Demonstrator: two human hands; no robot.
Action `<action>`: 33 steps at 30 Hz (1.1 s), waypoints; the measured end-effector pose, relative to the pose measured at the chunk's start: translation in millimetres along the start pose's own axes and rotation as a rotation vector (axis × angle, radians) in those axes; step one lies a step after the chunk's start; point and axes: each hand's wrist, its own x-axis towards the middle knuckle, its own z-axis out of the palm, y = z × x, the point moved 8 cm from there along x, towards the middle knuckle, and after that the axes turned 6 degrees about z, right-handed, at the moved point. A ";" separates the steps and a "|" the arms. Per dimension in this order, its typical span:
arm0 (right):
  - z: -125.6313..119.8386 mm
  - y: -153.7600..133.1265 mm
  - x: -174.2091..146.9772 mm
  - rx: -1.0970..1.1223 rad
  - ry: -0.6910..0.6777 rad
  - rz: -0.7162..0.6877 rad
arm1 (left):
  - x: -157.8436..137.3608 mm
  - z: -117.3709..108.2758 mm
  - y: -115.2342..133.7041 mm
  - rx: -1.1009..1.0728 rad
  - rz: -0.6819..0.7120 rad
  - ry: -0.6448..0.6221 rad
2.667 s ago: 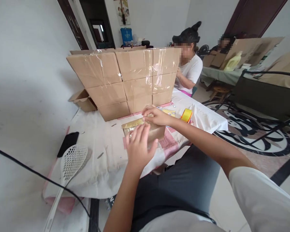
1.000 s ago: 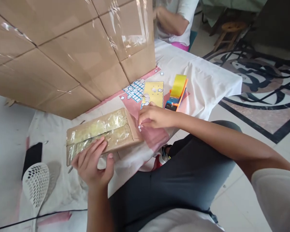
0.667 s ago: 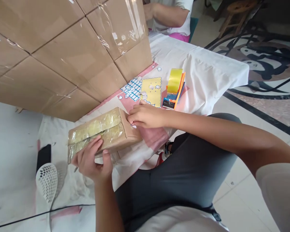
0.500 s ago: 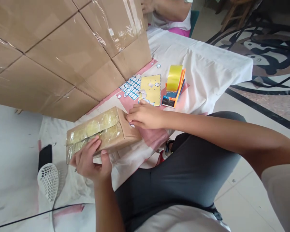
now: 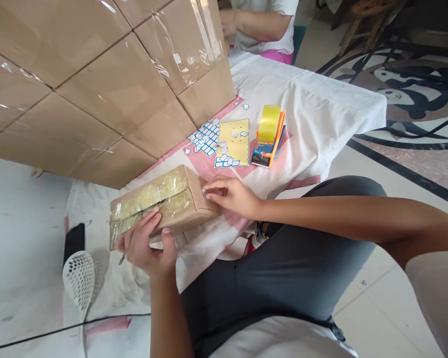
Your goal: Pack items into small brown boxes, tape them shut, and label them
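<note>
A small cardboard box (image 5: 149, 204), its top flaps sealed with shiny clear tape, lies in front of me. My left hand (image 5: 145, 243) steadies it, fingers on the taped top and thumb at the near side. The tip of a thin pen-like object (image 5: 122, 258) sticks out below those fingers. Against the box's right end, my right hand (image 5: 233, 196) pinches a small white sticker (image 5: 204, 191) between thumb and forefinger. Beyond that hand lie a yellow sticker sheet (image 5: 233, 141) and a pile of small blue-edged white stickers (image 5: 206, 136).
Large taped cartons (image 5: 108, 89) stand stacked at the back left. An orange tape dispenser (image 5: 278, 144) carries a yellow tape roll (image 5: 269, 123). A white perforated paddle (image 5: 80, 278) lies at left beside a black object (image 5: 74, 241). Another person's arm (image 5: 261, 26) shows behind the cartons.
My right hand has moved slightly down and away from the sticker sheet, and the small sticker is still at the box's end. My left hand keeps its place on the box.
</note>
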 end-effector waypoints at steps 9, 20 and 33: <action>4.7 9.5 -4.8 -0.062 -0.142 -0.078 | 6.3 -0.9 1.8 -0.057 0.001 -0.023; 8.3 17.2 -23.4 -0.055 -0.236 0.021 | 4.5 -2.2 1.0 -0.078 -0.035 -0.033; -4.4 14.9 -12.6 -0.022 -0.201 0.004 | 8.3 -1.4 0.1 -0.104 -0.038 -0.097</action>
